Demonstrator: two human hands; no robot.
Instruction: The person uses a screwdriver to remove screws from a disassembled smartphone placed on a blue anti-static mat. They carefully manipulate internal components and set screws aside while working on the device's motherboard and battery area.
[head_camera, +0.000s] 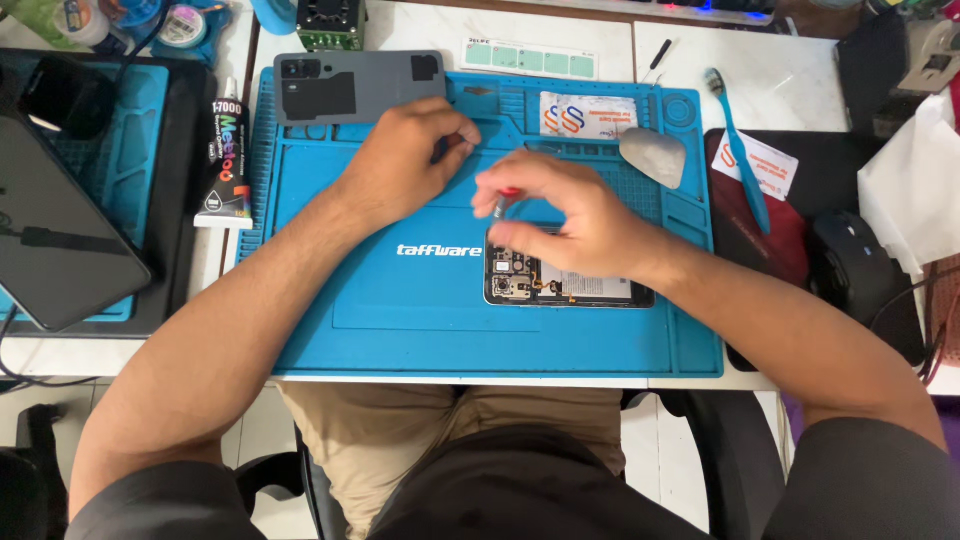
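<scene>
A: Where is the opened phone (565, 285)?

B: Lying flat on the blue work mat (400, 320), toward its right half, back cover off and the inner parts showing. The right hand (570, 215) rests over its upper edge.

A: What are the fingers doing?

B: The right fingers are pinched together on a small screwdriver (503, 202) with a red and silver handle, held over the phone's upper left corner. The left hand (405, 160) sits further up the mat, fingers curled in; whether they grip anything, I cannot tell.

A: And around them?

B: A grey back cover (360, 87) lies at the mat's top left, just above the left hand. A glue tube (226, 160) lies left of the mat, a blue toothbrush (740, 140) to the right.
</scene>
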